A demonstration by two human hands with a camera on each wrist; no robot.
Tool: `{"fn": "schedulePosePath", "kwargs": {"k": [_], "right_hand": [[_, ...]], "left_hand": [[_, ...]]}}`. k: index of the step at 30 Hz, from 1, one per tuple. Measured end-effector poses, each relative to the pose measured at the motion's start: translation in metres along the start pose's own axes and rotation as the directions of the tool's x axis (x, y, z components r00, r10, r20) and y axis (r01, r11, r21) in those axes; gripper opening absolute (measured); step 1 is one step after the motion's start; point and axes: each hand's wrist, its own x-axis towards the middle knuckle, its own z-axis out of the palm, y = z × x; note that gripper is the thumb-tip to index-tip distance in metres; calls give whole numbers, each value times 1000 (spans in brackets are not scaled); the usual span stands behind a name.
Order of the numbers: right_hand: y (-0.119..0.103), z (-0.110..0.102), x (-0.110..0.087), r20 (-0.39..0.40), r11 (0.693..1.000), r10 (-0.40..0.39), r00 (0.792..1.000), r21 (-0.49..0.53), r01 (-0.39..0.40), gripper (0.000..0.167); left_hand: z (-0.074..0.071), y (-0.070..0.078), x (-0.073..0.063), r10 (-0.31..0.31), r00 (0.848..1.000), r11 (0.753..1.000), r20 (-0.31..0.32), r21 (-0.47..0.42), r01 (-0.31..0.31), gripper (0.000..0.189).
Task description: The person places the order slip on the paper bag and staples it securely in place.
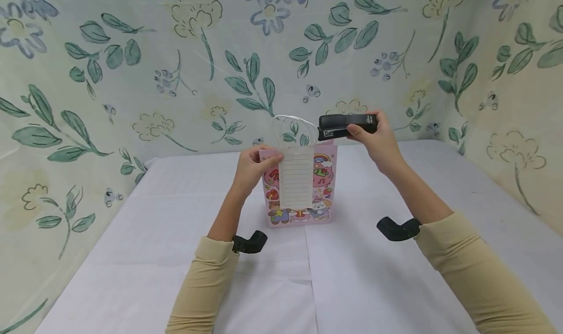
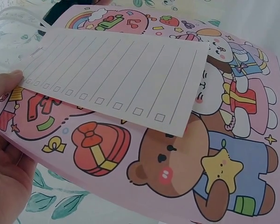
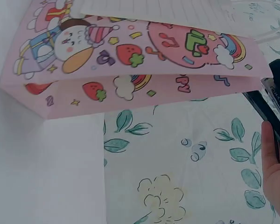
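A pink gift bag (image 1: 325, 185) with cartoon animals stands upright on the table, a white cord handle (image 1: 273, 124) rising from its top. Against its front lies a white lined sheet of paper (image 1: 296, 177), with small checkboxes along one side in the left wrist view. My left hand (image 1: 255, 168) pinches the sheet and the bag's top rim together, thumb (image 2: 8, 84) in front and fingers behind. In my right hand (image 1: 381, 141) is a black stapler (image 1: 347, 125), held level. Its nose points left, close to the bag's top rim near the sheet's upper right corner.
A white cloth (image 1: 176, 202) covers the table, with a crease running toward me below the bag. Floral fabric (image 1: 246, 41) hangs behind and at both sides. Black wrist cameras (image 1: 398, 229) sit on both forearms, at the beige sleeves.
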Motion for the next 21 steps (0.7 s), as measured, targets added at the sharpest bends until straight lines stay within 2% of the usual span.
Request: {"fn": "schedulePosePath", "kwargs": {"k": [6,15,21], "right_hand": [[18,-11,-15,-15,1000,-11,1000,-28,11,34],[42,-25,-35,-51,986,33,998,-163,-41,37],[51,-35,-51,-66,931,36,997,-361,-57,44]], "left_hand": [[-1,-1,0,-6,1000,1000,-13,-6,6,21],[0,-1,-1,2,1000,1000,-14,13,-2,21],[0,0,0,14,1000,1000,-8,12,-14,21]]}}
